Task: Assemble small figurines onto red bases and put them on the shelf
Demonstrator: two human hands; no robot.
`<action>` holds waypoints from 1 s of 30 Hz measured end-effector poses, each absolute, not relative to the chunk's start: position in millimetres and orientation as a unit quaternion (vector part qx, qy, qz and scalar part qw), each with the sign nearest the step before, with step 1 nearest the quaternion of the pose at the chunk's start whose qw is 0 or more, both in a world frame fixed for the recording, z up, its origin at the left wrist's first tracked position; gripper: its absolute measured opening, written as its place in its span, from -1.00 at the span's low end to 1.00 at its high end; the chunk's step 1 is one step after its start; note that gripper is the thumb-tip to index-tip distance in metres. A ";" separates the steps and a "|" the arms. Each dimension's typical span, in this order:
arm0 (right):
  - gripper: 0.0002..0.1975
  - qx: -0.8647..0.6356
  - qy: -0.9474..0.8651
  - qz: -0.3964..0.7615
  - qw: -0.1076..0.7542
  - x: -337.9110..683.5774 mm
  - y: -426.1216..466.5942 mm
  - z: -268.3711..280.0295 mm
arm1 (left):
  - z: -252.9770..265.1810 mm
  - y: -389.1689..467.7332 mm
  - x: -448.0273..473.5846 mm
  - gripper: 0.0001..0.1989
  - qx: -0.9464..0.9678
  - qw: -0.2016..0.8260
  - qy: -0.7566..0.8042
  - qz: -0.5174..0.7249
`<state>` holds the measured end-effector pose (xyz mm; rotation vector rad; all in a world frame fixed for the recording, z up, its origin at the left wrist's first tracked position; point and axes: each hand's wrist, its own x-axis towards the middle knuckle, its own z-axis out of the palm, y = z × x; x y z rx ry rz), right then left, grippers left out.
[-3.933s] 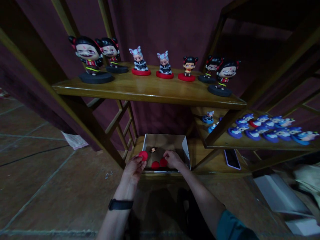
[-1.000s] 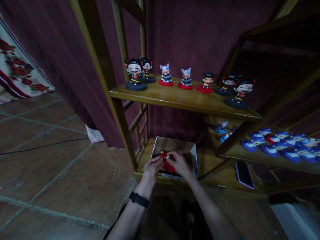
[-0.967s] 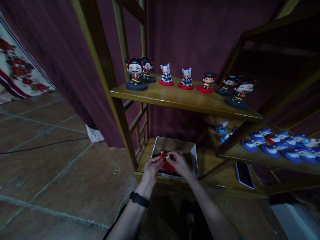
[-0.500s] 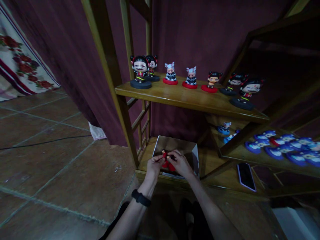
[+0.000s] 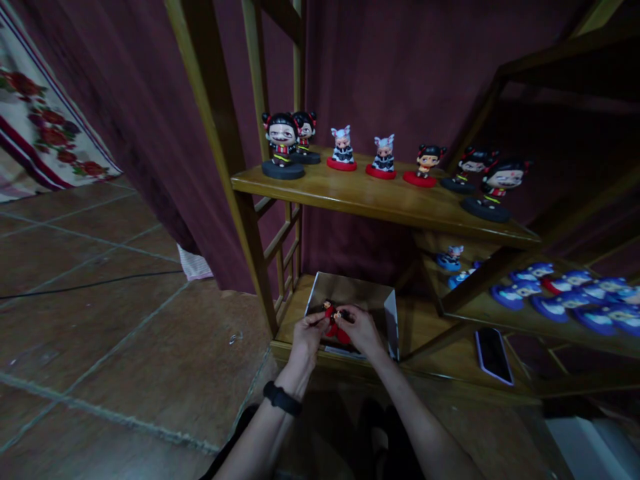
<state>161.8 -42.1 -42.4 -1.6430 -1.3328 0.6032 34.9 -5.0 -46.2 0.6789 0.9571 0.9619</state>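
Over a cardboard box (image 5: 357, 288) on the low shelf, my two hands come close together. Thumb and fingers of my left hand (image 5: 309, 333) are closed on a small red figurine (image 5: 328, 310) with a dark-haired head. Beside it, my right hand (image 5: 361, 331) pinches a second dark-haired figurine (image 5: 339, 319), which also has red on it. Red parts of the two overlap between my fingertips, so I cannot tell whether they touch. My fingers cover much of both figurines. A black band (image 5: 283, 398) circles my left wrist.
Several figurines on round bases, such as a large black-haired one (image 5: 281, 143), line the wooden shelf (image 5: 370, 197) above. Blue-based figurines (image 5: 565, 303) crowd a shelf to the right. A phone (image 5: 494, 355) lies right of the box. A wooden upright (image 5: 220, 140) stands at left.
The figurines in my hands have shifted very slightly. Both hands keep nearly the same place over the box, and the view has moved a little.
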 end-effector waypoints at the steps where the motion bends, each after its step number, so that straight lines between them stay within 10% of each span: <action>1: -0.78 -0.665 -0.540 0.249 0.452 161.5 -41.9 -42.0 | -47.1 -5.1 35.0 -0.74 0.302 0.728 0.434 0.437; 18: -0.78 -0.625 -0.608 0.233 0.431 156.7 -46.6 -27.8 | -43.1 -0.4 35.2 -0.78 0.340 0.722 0.440 0.411; 30: -0.68 -0.582 -0.392 0.417 0.578 151.4 -39.8 -42.6 | -39.8 5.3 30.1 -0.87 0.146 0.812 0.413 0.386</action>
